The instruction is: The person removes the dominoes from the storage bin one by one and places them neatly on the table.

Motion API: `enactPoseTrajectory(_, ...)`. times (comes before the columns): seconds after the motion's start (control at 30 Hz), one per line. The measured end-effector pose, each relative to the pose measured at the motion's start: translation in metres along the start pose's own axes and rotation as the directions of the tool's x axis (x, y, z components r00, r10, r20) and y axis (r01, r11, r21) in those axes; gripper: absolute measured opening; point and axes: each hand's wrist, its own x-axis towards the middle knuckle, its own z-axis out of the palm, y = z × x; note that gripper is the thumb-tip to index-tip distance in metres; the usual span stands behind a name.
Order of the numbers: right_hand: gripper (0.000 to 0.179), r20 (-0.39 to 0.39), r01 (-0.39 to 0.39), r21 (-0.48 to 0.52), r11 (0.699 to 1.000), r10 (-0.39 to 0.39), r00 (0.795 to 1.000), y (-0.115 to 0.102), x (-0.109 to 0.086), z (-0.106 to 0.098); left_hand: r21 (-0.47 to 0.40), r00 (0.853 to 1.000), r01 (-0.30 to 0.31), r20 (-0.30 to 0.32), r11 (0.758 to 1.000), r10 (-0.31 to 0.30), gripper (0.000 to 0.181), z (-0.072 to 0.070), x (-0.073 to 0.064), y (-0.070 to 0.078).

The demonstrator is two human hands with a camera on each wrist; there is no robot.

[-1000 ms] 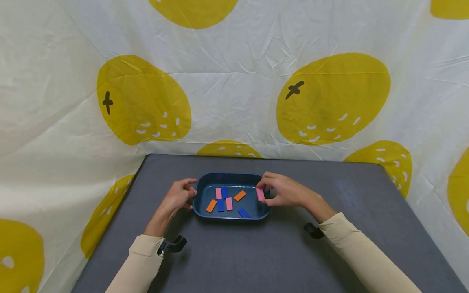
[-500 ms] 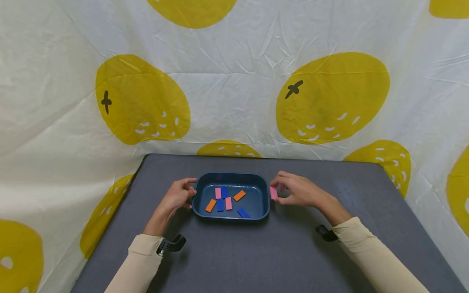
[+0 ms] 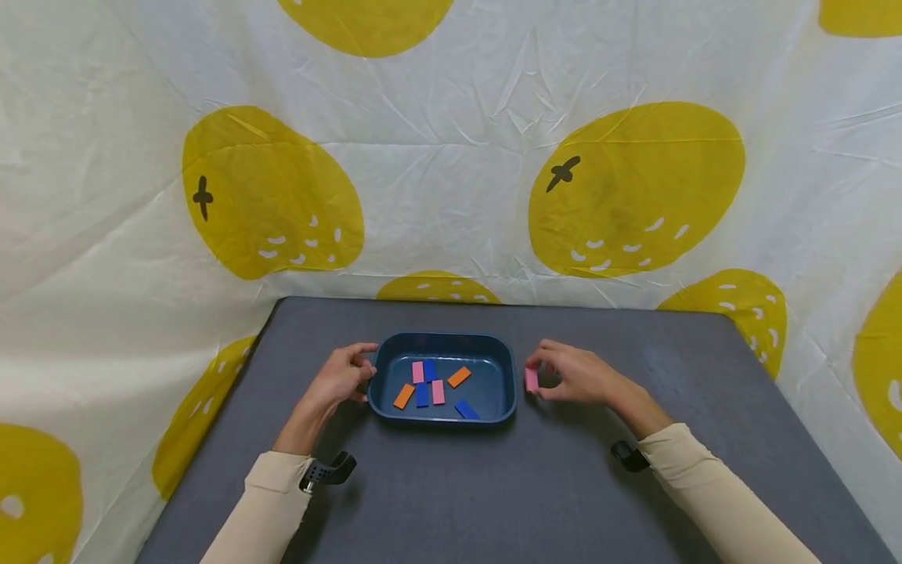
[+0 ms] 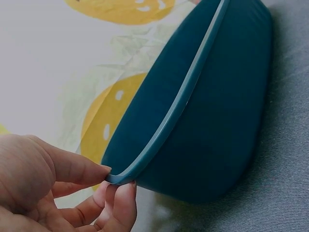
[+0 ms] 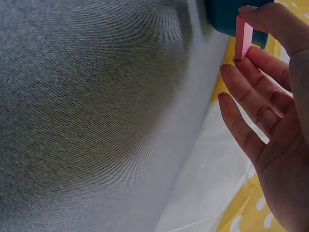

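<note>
A dark blue tray (image 3: pixel 486 395) with rounded corners stands on the table, holding several small flat blocks in pink, blue and orange. My left hand (image 3: pixel 340 374) pinches its left rim; the left wrist view shows the thumb above the rim (image 4: pixel 181 99) and the fingers below. Just outside the tray's right end, my right hand (image 3: pixel 574 372) holds a pink block (image 3: pixel 532 380) by its ends between thumb and fingers. In the right wrist view this pink block (image 5: pixel 243 38) stands on edge in the grip, and the other fingers spread loosely.
Inside the tray lie an orange block (image 3: pixel 404 396), another orange block (image 3: pixel 459 377), a blue block (image 3: pixel 466 410) and a pink block (image 3: pixel 438 392), among others. The grey table (image 3: pixel 451 493) reaches back to a white curtain (image 3: pixel 437 196) with yellow fruit prints.
My right hand has carried the pink block from inside the tray's right end over the rim to the right, then slightly lower. My left hand has stayed at the left rim.
</note>
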Motion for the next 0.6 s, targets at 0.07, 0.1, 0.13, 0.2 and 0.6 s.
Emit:
enactPoseTrajectory(0.07,0.036,0.008,0.002,-0.014,1.0,-0.002,1.0,0.0,0.001,0.003,-0.001,1.0,0.003,0.003,1.0,-0.003,0.049,-0.001,0.0,0.0)
enactPoseTrajectory(0.1,0.036,0.012,0.003,-0.021,1.0,-0.003,1.0,0.0,0.002,0.004,0.0,1.0,0.004,0.004,1.0,-0.004,0.049,-0.001,0.0,0.0)
enactPoseTrajectory(0.13,0.036,0.018,0.006,-0.027,1.0,-0.006,1.0,0.0,0.003,0.005,0.001,1.0,0.004,0.005,1.0,-0.004,0.049,-0.002,-0.001,0.0)
enactPoseTrajectory(0.2,0.036,0.029,0.016,-0.04,0.999,-0.015,0.999,-0.001,0.005,0.008,0.0,1.0,0.005,0.007,1.0,-0.005,0.049,-0.002,-0.001,0.001)
enactPoseTrajectory(0.6,0.038,0.063,0.034,-0.083,0.996,-0.028,0.998,-0.001,0.01,0.023,-0.008,1.0,-0.003,0.015,1.0,0.003,0.048,-0.002,0.0,0.0)
